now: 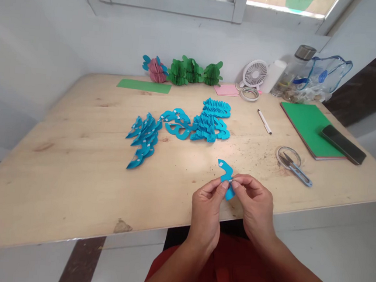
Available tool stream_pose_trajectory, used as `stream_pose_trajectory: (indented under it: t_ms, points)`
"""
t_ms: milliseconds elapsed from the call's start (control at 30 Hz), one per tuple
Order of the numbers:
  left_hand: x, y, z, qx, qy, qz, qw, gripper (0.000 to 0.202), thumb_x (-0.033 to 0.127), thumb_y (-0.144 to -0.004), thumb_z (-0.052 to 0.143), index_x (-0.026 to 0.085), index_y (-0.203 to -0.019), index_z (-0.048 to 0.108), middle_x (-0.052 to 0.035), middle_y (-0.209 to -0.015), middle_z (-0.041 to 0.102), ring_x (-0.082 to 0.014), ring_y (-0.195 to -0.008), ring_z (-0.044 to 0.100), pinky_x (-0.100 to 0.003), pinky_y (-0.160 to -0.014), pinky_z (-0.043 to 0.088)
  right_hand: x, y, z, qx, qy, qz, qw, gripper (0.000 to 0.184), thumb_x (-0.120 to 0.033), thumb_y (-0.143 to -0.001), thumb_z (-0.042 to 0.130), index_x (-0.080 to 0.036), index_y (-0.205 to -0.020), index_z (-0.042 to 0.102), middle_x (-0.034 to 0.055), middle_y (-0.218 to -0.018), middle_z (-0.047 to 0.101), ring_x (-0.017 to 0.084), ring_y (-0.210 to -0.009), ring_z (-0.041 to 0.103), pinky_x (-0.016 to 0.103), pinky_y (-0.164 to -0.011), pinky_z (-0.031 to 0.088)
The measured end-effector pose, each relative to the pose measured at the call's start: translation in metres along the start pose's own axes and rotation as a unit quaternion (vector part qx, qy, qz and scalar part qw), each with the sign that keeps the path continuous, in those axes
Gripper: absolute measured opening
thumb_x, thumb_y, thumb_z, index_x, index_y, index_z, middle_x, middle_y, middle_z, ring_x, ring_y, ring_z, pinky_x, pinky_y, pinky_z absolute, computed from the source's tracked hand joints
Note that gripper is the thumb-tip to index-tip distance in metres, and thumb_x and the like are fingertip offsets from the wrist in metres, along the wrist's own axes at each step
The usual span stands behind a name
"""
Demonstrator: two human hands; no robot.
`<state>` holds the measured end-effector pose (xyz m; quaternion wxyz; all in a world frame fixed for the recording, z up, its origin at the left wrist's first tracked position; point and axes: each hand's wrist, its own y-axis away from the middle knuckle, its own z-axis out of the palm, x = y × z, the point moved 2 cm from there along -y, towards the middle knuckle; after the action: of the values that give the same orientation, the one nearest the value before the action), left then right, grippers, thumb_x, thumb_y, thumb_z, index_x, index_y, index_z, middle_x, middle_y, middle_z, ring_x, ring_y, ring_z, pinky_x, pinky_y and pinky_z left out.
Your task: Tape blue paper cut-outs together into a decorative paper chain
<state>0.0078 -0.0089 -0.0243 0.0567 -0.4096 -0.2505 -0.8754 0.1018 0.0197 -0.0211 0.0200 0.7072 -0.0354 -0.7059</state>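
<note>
Between my two hands, near the table's front edge, is a curved blue paper cutout point(227, 170) with a small white patch near its upper tip. The thumb and fingers of my left hand point(208, 204) pinch it from the left. At its right side, my right hand point(255, 202) is closed in a pinch at the cutout, and a small pale bit shows by the thumb tips. Farther back lie stacked blue paper cutouts point(205, 127), flat blue cutouts point(179, 130) with holes, and overlapping blue pieces point(144, 141) bearing white patches.
Green paper figures point(192, 71) and a pink one point(157, 70) stand along the wall beside a green strip point(143, 85). To the right are a small fan point(255, 73), bottle point(294, 71), pen point(264, 122), tape roll point(281, 157), thread snips point(299, 172), green paper point(304, 125) and phone point(343, 144).
</note>
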Motion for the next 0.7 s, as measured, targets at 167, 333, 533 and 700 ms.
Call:
stream_pose_trajectory:
  t_ms: [167, 333, 533, 700]
  points:
    - [0.0007, -0.0019, 0.0001, 0.014, 0.009, -0.006, 1.0, 0.011, 0.021, -0.066, 0.075, 0.016, -0.075, 0.074, -0.0033, -0.073, 0.072, -0.0156, -0.076, 0.064, -0.028, -0.077, 0.048, -0.0005, 0.0006, -0.0007, 0.001, 0.024, -0.04, 0.999, 0.001, -0.022, -0.076, 0.068, -0.022, -0.076, 0.068, 0.0018, -0.083, 0.066, 0.018, -0.082, 0.06, 0.034, -0.079, 0.046]
    - [0.0018, -0.0023, 0.0008, 0.017, 0.008, -0.015, 1.0, 0.009, 0.018, -0.063, 0.076, 0.015, -0.07, 0.071, -0.0016, -0.067, 0.07, -0.0116, -0.065, 0.06, -0.025, -0.072, 0.048, 0.0005, 0.0013, -0.0015, -0.007, 0.045, -0.066, 0.997, 0.003, -0.02, -0.079, 0.065, -0.022, -0.077, 0.067, 0.0021, -0.085, 0.065, 0.018, -0.085, 0.06, 0.035, -0.081, 0.046]
    - [0.0033, -0.0018, 0.0022, 0.025, -0.003, -0.002, 1.0, 0.007, 0.018, -0.064, 0.074, 0.014, -0.068, 0.071, -0.0009, -0.063, 0.069, -0.0106, -0.064, 0.059, -0.022, -0.069, 0.047, 0.0003, 0.002, -0.0019, -0.005, 0.068, -0.083, 0.994, 0.004, -0.019, -0.078, 0.065, -0.022, -0.075, 0.067, 0.0023, -0.085, 0.066, 0.019, -0.084, 0.06, 0.036, -0.08, 0.047]
    - [0.0012, -0.0043, 0.0004, 0.041, -0.013, 0.021, 0.999, 0.004, 0.017, -0.064, 0.073, 0.015, -0.067, 0.072, -0.0005, -0.063, 0.069, -0.0108, -0.064, 0.061, -0.021, -0.067, 0.047, -0.0036, 0.001, -0.0024, -0.014, 0.123, -0.137, 0.983, 0.006, -0.019, -0.08, 0.064, -0.023, -0.079, 0.069, 0.0035, -0.085, 0.068, 0.02, -0.086, 0.062, 0.037, -0.078, 0.049]
